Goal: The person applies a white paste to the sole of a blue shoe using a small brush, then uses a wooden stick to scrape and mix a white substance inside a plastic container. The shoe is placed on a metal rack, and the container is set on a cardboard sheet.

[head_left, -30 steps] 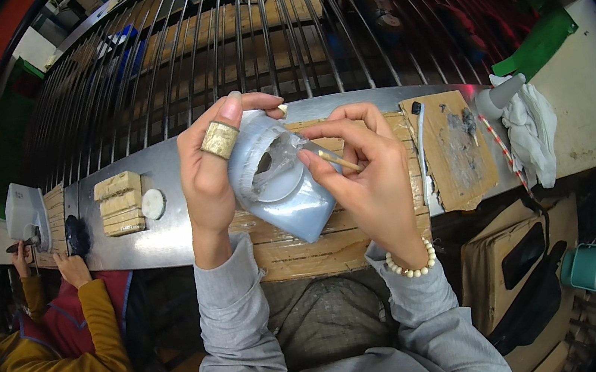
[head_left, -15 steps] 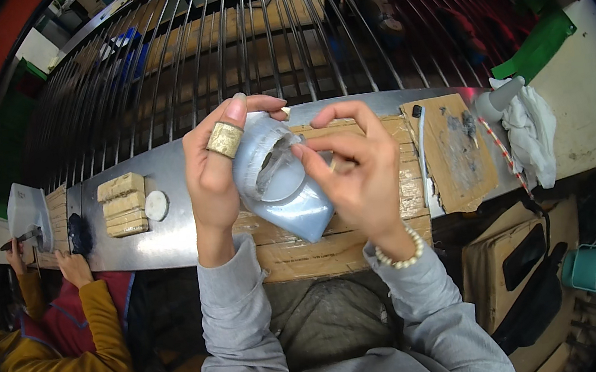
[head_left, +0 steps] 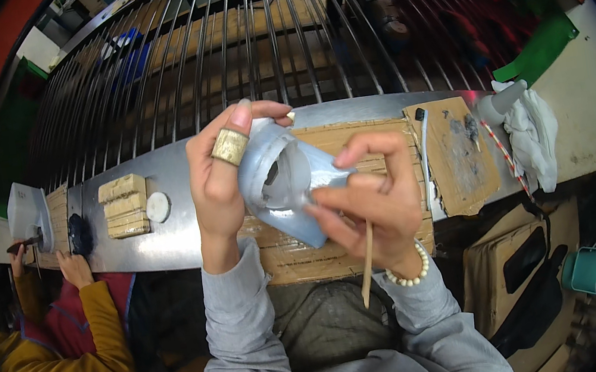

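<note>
A: What is showing at the left end of the shiny metal bench (head_left: 180, 235)?

B: A co-worker in mustard sleeves (head_left: 101, 321) is reaching over the near edge, beside a whitish, boxy plastic container (head_left: 19, 207). A dark, crumpled bundle (head_left: 80, 234) is lying next, then a stack of cream-coloured blocks (head_left: 124, 206), with a flat white disc (head_left: 158, 206) sitting just to its right.

A: And the person's left hand (head_left: 213, 171)?

B: It is closing round the upper left side of a pale blue, translucent plastic vessel (head_left: 292, 175) with a round opening and a pointed lower corner. A beige band (head_left: 230, 147) is wrapping the thumb. The vessel is hanging above a brown cardboard mat (head_left: 304, 264) that is jutting past the bench's near edge.

A: What is the right hand (head_left: 379, 198) doing?

B: It is keeping a thin wooden stick (head_left: 369, 263) tucked in its curled fingers, the end pointing down. Its blurred fingertips are meeting the vessel near the rim; I cannot tell whether they are pinching it.

A: Farther right?

B: A white, dark-bristled toothbrush (head_left: 424, 150) is lying along the mat's right edge, then a smeared cardboard sheet (head_left: 455, 176). Toward the far right corner, a grey cone (head_left: 506, 96) is resting against a crumpled white cloth (head_left: 541, 135).
</note>
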A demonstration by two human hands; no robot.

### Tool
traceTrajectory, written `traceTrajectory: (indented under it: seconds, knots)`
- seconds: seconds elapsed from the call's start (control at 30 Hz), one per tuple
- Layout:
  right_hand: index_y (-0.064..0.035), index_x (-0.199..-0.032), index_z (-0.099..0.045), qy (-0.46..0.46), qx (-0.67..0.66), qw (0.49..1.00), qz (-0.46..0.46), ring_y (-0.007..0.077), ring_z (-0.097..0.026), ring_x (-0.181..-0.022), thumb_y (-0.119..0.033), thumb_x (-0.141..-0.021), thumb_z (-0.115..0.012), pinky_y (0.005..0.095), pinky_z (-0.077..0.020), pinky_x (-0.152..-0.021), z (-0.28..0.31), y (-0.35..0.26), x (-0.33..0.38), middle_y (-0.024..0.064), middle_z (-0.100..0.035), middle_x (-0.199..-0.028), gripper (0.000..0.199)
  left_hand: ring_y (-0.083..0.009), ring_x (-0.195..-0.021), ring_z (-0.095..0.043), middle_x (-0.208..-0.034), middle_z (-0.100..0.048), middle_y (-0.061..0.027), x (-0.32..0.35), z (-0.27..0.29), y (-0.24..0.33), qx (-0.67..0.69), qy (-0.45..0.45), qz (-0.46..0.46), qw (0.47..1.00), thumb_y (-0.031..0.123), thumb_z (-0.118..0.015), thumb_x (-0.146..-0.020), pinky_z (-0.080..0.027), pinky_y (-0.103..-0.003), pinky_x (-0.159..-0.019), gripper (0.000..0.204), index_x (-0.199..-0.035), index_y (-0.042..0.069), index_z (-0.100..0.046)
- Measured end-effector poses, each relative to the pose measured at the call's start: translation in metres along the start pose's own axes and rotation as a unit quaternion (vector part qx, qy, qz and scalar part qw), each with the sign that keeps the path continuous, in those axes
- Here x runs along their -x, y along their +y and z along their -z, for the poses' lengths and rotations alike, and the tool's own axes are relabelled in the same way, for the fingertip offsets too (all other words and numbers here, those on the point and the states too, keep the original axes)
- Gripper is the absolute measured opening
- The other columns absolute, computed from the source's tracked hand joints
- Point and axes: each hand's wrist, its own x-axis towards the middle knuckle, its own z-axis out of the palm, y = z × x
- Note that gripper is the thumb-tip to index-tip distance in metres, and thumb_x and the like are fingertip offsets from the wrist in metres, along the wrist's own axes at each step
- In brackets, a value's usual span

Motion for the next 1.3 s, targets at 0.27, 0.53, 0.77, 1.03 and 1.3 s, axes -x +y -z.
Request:
traceTrajectory:
  seconds: [0.27, 0.53, 0.77, 1.03, 1.3]
  knots:
    - [0.0066, -0.096, -0.075, -0.066, -0.051, 0.996, 0.037, 0.0032, -0.055, -0.059, 0.005, -0.074, -0.082, 0.0175, -0.0400, -0.051, 0.014, -0.021, 0.023, 0.0144, -0.053, -0.115, 0.024, -0.0187, -0.088, -0.068, -0.092, -0.073, -0.0151, -0.001, 0.002, -0.002, -0.004, -0.004, 0.007, 1.000, 0.033, -0.047, -0.104, -0.052, -0.029, -0.080, 0.047, -0.103, -0.007, -0.073]
    - [0.0004, -0.089, -0.073, -0.020, 0.108, 0.987, -0.117, 0.0121, -0.063, -0.059, -0.016, -0.074, -0.090, 0.0279, -0.0500, -0.052, 0.013, -0.003, 0.008, 0.0121, -0.054, -0.110, 0.028, -0.0187, -0.088, -0.068, -0.092, -0.073, -0.0154, -0.002, 0.000, -0.002, -0.019, 0.003, 0.010, 1.000, 0.034, -0.048, -0.103, -0.052, -0.030, -0.080, 0.049, -0.103, -0.008, -0.073]
    - [0.0000, -0.092, -0.075, 0.095, 0.175, 0.967, -0.159, 0.0123, -0.064, -0.060, -0.010, -0.075, -0.090, 0.0260, -0.0475, -0.052, 0.024, -0.019, -0.005, 0.0113, -0.053, -0.109, 0.025, -0.0185, -0.084, -0.069, -0.092, -0.073, -0.0159, -0.001, 0.000, -0.001, -0.024, 0.001, 0.008, 1.000, 0.035, -0.048, -0.103, -0.053, -0.028, -0.077, 0.049, -0.104, -0.007, -0.073]
    - [0.0001, -0.097, -0.078, 0.056, 0.018, 0.983, -0.172, 0.0065, -0.053, -0.056, -0.003, -0.076, -0.086, 0.0234, -0.0407, -0.049, -0.017, -0.001, -0.013, 0.0079, -0.057, -0.111, 0.022, -0.0185, -0.086, -0.069, -0.093, -0.073, -0.0161, -0.001, 0.000, -0.001, -0.030, 0.005, 0.003, 1.000, 0.036, -0.049, -0.103, -0.054, -0.029, -0.078, 0.049, -0.104, -0.007, -0.072]
    - [-0.0033, -0.090, -0.080, 0.175, -0.069, 0.962, -0.197, -0.0017, -0.036, -0.051, 0.002, -0.074, -0.085, 0.0172, -0.0274, -0.047, -0.040, 0.001, -0.009, 0.0038, -0.050, -0.107, 0.017, -0.0182, -0.086, -0.068, -0.093, -0.073, -0.0155, -0.001, 0.001, -0.001, -0.024, 0.000, -0.003, 1.000, 0.035, -0.049, -0.103, -0.053, -0.028, -0.077, 0.048, -0.104, -0.007, -0.073]
